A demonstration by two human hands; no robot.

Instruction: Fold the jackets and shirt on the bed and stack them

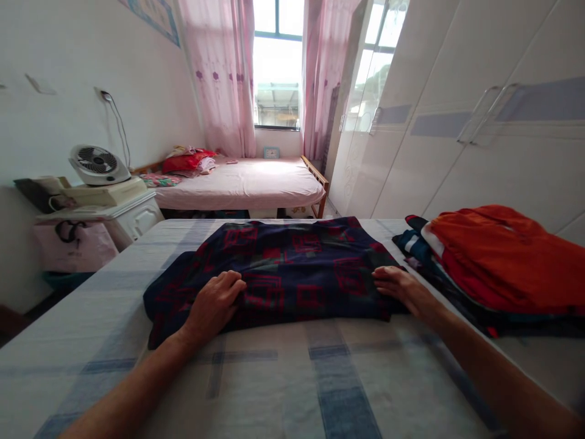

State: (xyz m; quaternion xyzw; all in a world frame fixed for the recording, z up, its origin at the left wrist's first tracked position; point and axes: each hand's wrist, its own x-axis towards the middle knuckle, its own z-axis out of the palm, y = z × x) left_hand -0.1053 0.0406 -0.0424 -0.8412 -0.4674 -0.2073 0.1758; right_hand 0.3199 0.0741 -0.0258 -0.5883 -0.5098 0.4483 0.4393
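A dark navy shirt-like garment (292, 256) with red square patterns lies spread across the bed in front of me, somewhat wrinkled. On its near left part rests my left hand (218, 299), fingers curled and closed on the fabric; the fingertips are partly hidden. My right hand (400, 286) lies at the garment's right edge, its fingers stretched over the cloth and its thumb out of sight. To the right of that hand sits a pile of clothes with an orange garment (507, 256) on top.
The bed sheet (283, 372) is pale with blue stripes. A second bed (256, 183) with pink bedding stands by the window. White wardrobes (439, 122) line the right side. At the left, a fan (99, 163) sits on a cabinet beside a pink bag (75, 247).
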